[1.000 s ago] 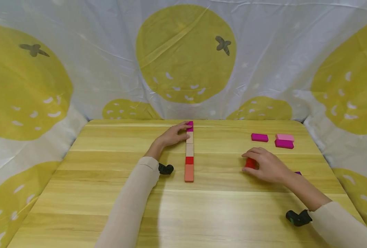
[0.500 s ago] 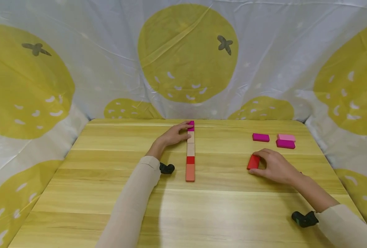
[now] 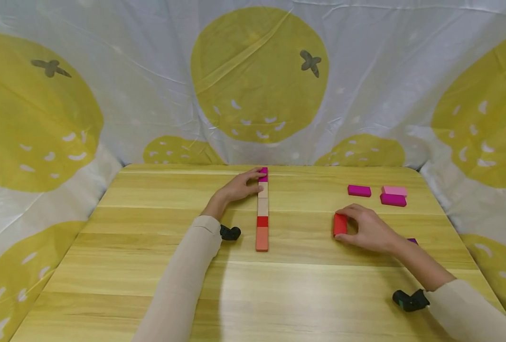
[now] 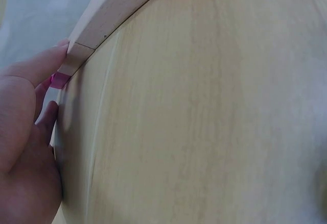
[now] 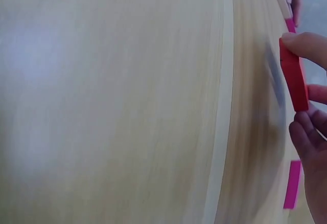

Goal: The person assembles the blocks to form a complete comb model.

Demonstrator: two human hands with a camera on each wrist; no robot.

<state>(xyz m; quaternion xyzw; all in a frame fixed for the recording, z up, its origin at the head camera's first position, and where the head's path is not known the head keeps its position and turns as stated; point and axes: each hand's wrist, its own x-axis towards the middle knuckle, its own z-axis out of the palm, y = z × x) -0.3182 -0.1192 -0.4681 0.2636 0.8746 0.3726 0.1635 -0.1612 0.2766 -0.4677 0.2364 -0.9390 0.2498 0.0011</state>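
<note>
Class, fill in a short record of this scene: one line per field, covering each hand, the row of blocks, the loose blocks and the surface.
Left hand: left hand rests fingers against the far end of the block row.
Right hand: right hand pinches a red block.
Row: blocks laid end to end, magenta farthest, then pale wood, red, orange nearest.
Loose blocks: magenta block; beside it a pink block lying on another magenta one.
Surface: wooden table.

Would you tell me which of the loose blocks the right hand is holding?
The red block, pinched by the right hand; the magenta and pink blocks lie untouched farther back.
</note>
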